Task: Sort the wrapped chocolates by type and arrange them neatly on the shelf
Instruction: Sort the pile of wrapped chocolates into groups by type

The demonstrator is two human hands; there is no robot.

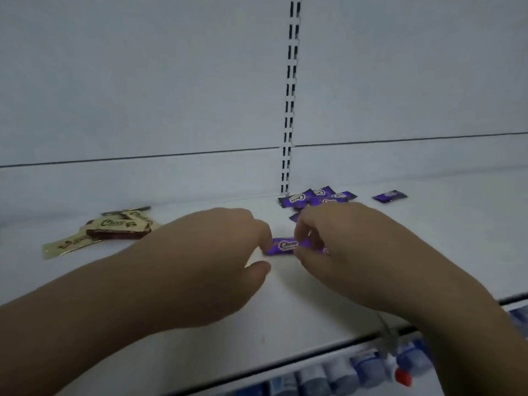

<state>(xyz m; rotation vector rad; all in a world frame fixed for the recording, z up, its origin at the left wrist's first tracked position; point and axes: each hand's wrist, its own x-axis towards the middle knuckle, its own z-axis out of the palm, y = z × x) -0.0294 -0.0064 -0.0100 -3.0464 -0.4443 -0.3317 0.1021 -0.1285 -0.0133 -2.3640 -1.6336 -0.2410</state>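
White shelving fills the scene, a slotted upright (290, 104) rising from the far edge of the shelf (285, 295). You hold a purple chocolate (283, 245) at mid-shelf: your right hand (343, 244) pinches its right end in curled fingers, while your left hand (217, 252) touches its left end with bent fingertips, thumb clear. A purple heap (311, 199) lies just beyond, a stray purple piece (390, 195) far right, and gold-wrapped chocolates (114, 227) far left.

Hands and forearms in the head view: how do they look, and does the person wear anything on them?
The left hand and the right hand are bare, without gloves. No ring, watch or bracelet shows. Both forearms are uncovered to the frame's edge; no sleeve is in view.
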